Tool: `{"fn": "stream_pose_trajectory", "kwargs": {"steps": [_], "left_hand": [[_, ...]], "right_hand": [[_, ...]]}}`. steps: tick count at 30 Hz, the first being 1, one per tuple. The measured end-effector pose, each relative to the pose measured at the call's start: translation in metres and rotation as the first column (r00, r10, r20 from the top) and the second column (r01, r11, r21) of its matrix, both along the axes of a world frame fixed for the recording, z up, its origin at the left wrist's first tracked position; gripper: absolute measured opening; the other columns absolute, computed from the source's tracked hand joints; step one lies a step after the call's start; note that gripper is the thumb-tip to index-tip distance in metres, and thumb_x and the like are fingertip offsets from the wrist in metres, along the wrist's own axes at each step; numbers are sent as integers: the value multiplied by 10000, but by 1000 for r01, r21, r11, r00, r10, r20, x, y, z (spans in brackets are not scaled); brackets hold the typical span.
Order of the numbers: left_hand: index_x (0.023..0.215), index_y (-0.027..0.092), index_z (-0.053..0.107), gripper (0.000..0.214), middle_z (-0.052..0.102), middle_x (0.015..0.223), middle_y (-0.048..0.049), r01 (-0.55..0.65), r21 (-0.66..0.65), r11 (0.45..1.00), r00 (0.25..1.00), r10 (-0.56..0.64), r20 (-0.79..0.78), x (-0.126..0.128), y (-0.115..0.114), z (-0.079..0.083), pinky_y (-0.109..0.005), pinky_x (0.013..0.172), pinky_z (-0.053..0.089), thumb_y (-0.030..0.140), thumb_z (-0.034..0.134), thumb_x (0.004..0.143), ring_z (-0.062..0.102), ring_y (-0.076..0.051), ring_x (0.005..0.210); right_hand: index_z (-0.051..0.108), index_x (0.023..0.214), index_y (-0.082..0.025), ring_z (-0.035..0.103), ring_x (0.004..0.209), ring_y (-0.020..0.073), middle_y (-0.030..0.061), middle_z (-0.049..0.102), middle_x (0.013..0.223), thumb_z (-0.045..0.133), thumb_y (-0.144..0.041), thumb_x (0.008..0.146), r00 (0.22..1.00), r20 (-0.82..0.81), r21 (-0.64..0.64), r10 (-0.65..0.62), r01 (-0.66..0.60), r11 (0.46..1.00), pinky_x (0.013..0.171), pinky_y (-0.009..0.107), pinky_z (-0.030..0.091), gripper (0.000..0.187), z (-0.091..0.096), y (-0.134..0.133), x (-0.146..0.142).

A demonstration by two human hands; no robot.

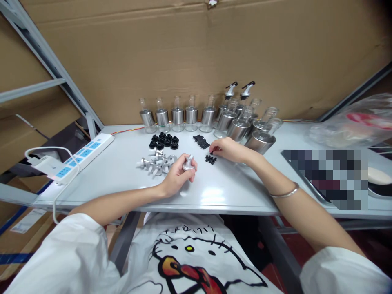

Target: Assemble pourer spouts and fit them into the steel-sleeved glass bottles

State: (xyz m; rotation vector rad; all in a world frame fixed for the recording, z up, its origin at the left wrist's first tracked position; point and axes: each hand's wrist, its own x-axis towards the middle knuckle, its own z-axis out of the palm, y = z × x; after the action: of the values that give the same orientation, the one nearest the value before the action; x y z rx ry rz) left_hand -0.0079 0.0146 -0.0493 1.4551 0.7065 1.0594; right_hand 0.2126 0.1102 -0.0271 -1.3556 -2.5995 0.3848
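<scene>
1. The left hand is curled closed around a silver spout, thumb and fingers wrapped on its base, its narrow end pointing up, just above the tabletop
2. The right hand has its fingertips drawn together at the upper edge of a cluster of small black caps; a dark bit shows at the tips, but I cannot tell whether it is gripped or only touched
3. Just behind that cluster, near the right fingertips, lie black levers side by side
4. Beside the left hand, on its left, more silver parts lie in a loose heap
5. Behind the heap, black stoppers sit grouped together
6. Farther back, glass bottles with metal sleeves stand in a row, with more bunched at the right; two of these carry pourers
7. A white power strip lies at the far left, and cardboard rises behind everything
</scene>
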Motion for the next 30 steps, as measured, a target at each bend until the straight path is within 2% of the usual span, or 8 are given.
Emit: {"fn": "stream_pose_trajectory", "kwargs": {"steps": [5,10,17,20,24,27,30], "left_hand": [[816,188,404,221,494,775,42,2,-3,1000,1000,-2,-6,0,0,1,-217,590,393,304,586,772,495,-49,549],[814,188,405,232,497,774,41,-2,-10,1000,1000,2,-13,0,0,2,-217,590,395,319,592,772,496,-51,554],[817,186,408,213,494,778,39,9,-4,1000,1000,-9,-14,0,0,1,-217,590,397,297,587,782,500,-50,554],[824,185,409,191,494,784,39,17,4,1000,1000,-17,-15,0,0,0,-214,594,394,283,570,795,500,-48,557],[824,186,408,193,493,783,43,22,-6,1000,999,-22,-26,0,0,0,-213,595,392,287,570,793,498,-47,557],[825,186,407,196,495,782,42,25,-16,1000,999,-26,-33,1,0,0,-212,597,394,285,572,790,502,-47,560],[834,189,408,207,500,782,42,28,-31,999,999,-29,-37,1,0,-1,-212,595,399,297,580,793,503,-49,560]], "right_hand": [[734,919,-148,673,807,191,78,746,927,528,-48,791,998,58,21,37,-39,999,776,282,503,262,0,-2,-2],[751,894,-157,688,851,216,88,752,942,483,-17,786,995,38,20,96,-97,995,806,324,517,322,1,-2,0],[750,847,-181,680,716,177,33,753,800,483,-22,731,997,1,-137,80,-79,987,689,272,512,332,8,-6,2],[736,852,-171,667,686,161,26,734,741,461,-22,722,999,14,-167,53,-50,985,675,252,498,339,11,-8,1],[709,882,-153,644,688,151,37,710,737,429,-12,725,999,-12,-114,35,-36,993,685,246,492,351,9,-7,-1],[703,894,-153,632,755,148,60,710,878,406,7,714,993,-69,-30,99,-101,994,728,252,496,383,3,-6,-4],[709,893,-160,618,747,141,60,701,907,388,16,703,980,-96,-22,173,-176,984,722,254,501,413,-3,-5,-7]]}}
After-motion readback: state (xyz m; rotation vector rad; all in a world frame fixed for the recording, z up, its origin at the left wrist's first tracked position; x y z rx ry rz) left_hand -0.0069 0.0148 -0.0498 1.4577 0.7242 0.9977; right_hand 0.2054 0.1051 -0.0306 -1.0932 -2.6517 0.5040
